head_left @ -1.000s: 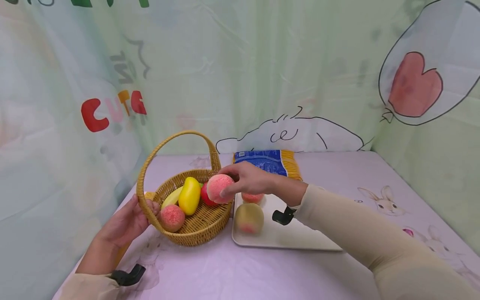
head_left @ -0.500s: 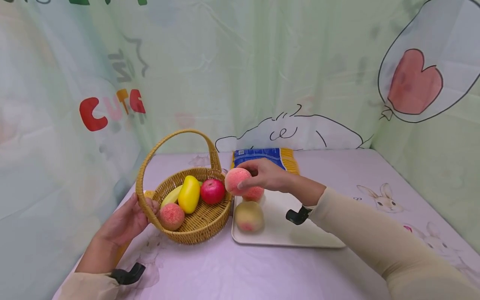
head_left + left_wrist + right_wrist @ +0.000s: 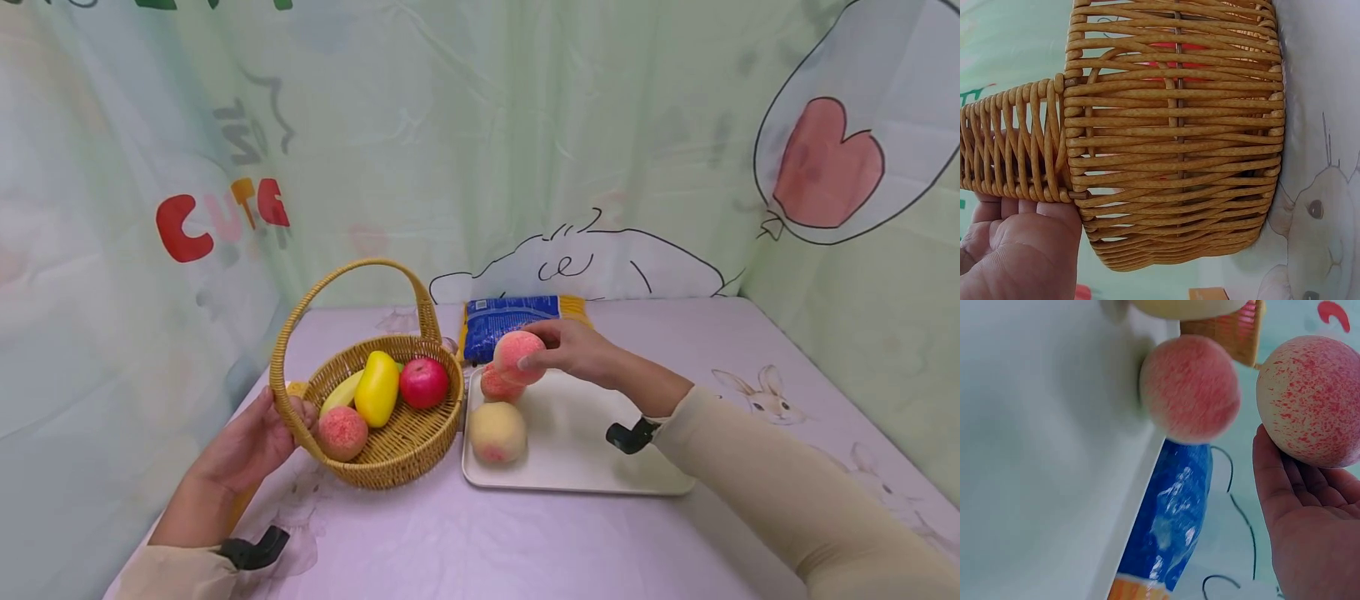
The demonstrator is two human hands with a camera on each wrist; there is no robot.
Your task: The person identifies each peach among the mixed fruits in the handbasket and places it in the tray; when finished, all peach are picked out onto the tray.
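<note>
Pink peach (image 3: 517, 357) sits in the grip of the right hand (image 3: 581, 354), pinched between thumb and fingers and raised clear of the tray (image 3: 577, 467). Slightly left of that grip and beneath it, a second peach (image 3: 495, 387) rests near the tray's edge; the held one partly covers it in the head view, while the right wrist view shows a gap between the two. On the person's side of the grip, also on the tray, sits a pale yellow peach (image 3: 498, 432). Beyond the grip, past the tray's far edge, lies a blue and yellow bag (image 3: 506, 321), partly hidden by the hand.

Left of the right-hand grip stands a wicker basket (image 3: 405, 471), its handle (image 3: 428, 321) arching high over the fruit. The left hand (image 3: 255, 442) holds the near base of that handle, fingers curled round it. Just right of this hold, inside the basket, lies a speckled peach (image 3: 343, 433); beside it are a banana (image 3: 339, 395) and a yellow mango (image 3: 377, 390), then a red apple (image 3: 424, 383) on the side nearest the right hand. Under the left wrist shows an orange item (image 3: 242, 508), mostly hidden.
</note>
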